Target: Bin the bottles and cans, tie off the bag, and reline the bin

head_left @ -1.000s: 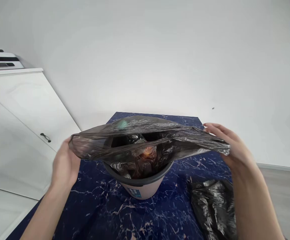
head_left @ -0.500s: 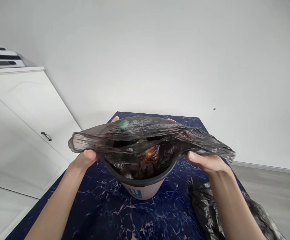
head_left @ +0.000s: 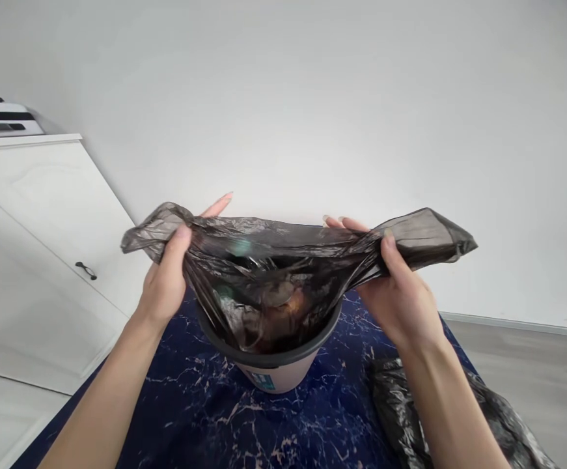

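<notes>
A thin, see-through black garbage bag [head_left: 283, 251] is stretched sideways between my hands, its lower part sitting inside a trash bin [head_left: 279, 376]. The bin is pinkish-beige with a dark rim and a blue label. Through the plastic show blurred green and orange-brown items that I cannot make out. My left hand [head_left: 168, 277] grips the bag's left top edge, thumb on the near side. At the right top edge, my right hand [head_left: 400, 286] pinches the plastic under its thumb, fingers behind. Loose corners of the bag stick out past both hands.
The bin stands on a dark blue marbled tabletop [head_left: 205, 417]. Another crumpled black plastic bag [head_left: 393, 404] lies at the right, partly behind my right forearm. A white cabinet [head_left: 43, 228] stands on the left, with a white and black object [head_left: 4, 122] on top. A pale wall [head_left: 303, 117] rises behind.
Both hands have risen with the bag's top edge, drawing it up and taut above the bin. My thumbs now press on the plastic, and the bag's mouth looks narrower.
</notes>
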